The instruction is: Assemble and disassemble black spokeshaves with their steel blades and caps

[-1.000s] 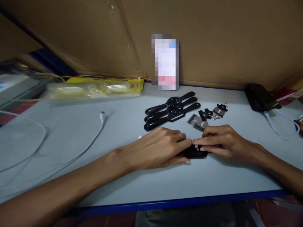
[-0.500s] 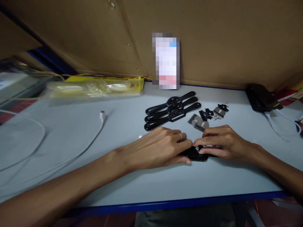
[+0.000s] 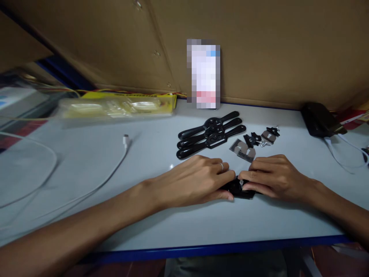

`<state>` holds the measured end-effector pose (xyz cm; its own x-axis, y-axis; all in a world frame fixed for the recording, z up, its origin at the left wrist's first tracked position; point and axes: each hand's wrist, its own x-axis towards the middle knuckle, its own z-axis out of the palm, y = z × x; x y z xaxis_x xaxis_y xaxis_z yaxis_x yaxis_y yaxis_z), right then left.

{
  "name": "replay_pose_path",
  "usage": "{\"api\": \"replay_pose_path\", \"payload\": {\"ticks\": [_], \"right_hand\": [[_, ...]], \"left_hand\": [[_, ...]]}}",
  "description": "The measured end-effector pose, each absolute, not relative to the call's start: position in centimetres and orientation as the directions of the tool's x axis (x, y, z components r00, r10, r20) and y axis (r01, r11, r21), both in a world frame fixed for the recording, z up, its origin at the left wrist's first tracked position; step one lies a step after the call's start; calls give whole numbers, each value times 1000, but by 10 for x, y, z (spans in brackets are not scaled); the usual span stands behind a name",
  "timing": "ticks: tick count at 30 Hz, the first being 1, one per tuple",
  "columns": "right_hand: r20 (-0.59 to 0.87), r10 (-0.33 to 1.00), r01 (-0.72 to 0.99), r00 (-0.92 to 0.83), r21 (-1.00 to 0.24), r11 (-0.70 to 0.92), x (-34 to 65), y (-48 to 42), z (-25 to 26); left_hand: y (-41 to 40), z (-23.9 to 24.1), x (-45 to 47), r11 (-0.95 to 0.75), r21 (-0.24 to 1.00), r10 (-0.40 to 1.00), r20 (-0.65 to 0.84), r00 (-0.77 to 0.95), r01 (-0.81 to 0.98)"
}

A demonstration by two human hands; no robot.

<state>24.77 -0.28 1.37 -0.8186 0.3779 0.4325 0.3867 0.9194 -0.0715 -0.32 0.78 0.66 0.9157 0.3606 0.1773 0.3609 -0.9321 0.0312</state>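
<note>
Screw (image 3: 241, 183) on the black tool (image 3: 236, 191) is pinched between thumb and forefinger of the right grip (image 3: 273, 179); since 1 second ago the forefinger has been drawn back and curled, consistent with turning. The black tool is held at the counter (image 3: 184, 227) by the left grip (image 3: 203, 179), closed over its handle, which is mostly hidden. Beyond, 3 like tools (image 3: 212, 130), blades (image 3: 242, 149) and plates (image 3: 253, 139) are laid out.

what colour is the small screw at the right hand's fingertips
Silver: the screw shows best in the head view, against the black tool.
</note>
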Motion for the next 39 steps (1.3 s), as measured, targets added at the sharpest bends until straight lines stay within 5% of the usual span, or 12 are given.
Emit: {"api": "replay_pose_path", "payload": {"ticks": [39], "right_hand": [[475,368,388,-800,-59,920,247,-7,13]], "left_hand": [[7,7,-3,-927,58,374,171,912,370]]}}
